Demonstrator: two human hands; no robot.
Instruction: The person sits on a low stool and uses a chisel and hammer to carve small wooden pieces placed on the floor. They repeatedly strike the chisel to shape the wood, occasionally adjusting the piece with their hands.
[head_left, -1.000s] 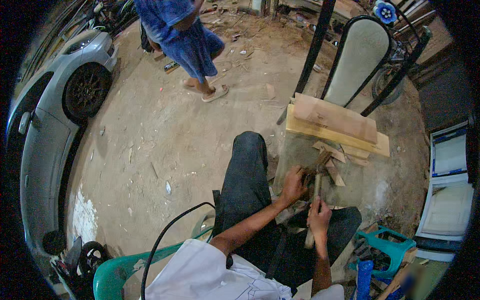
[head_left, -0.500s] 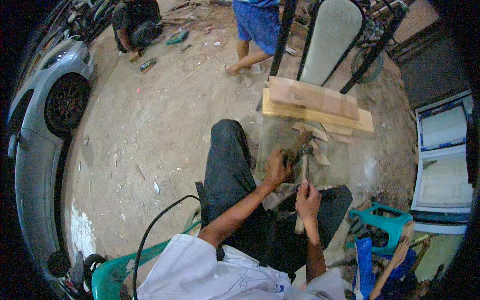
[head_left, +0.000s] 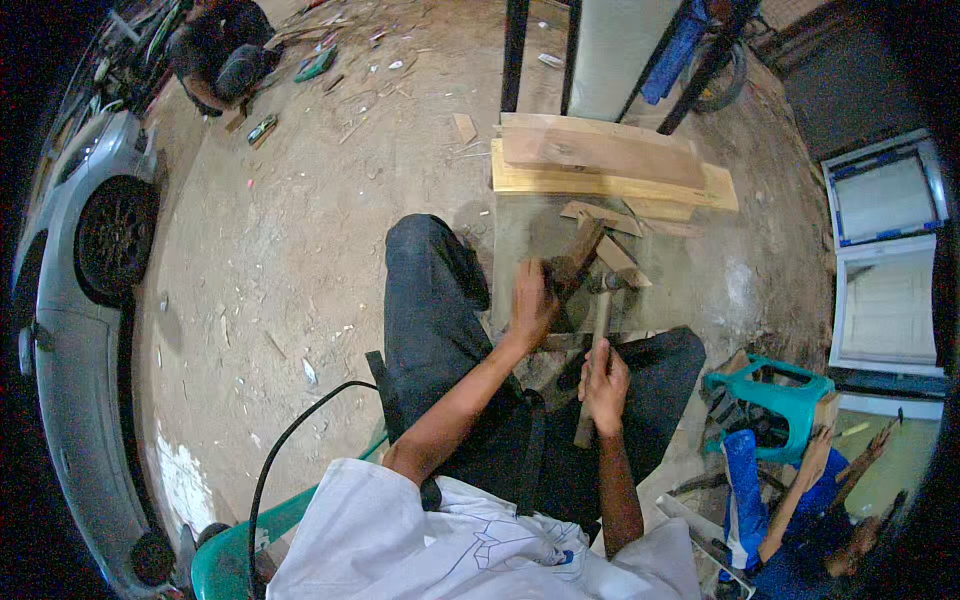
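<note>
My left hand (head_left: 533, 300) is closed on a dark wooden piece (head_left: 580, 245) resting at the grey work surface (head_left: 530, 215) between and beyond my knees; exactly how the fingers grip is partly hidden. My right hand (head_left: 604, 385) grips the wooden handle of a hammer (head_left: 602, 315), whose metal head sits beside that dark piece. Thin wooden offcuts (head_left: 622, 262) lie around them. Just beyond, wider pale boards (head_left: 600, 150) are stacked on the same surface.
A silver car (head_left: 80, 400) stands left; a crouching co-worker (head_left: 215, 55) is at upper left. A black-framed padded piece (head_left: 608, 60) stands behind the boards. Right are a teal stool (head_left: 760, 380), blue items with sticks, and white framed panels (head_left: 885, 300). A black cable arches by my left.
My view has shifted, bringing the crouching co-worker into sight. The walking person in blue has moved right, now mostly hidden behind the upright frame. Both hands keep their grips.
</note>
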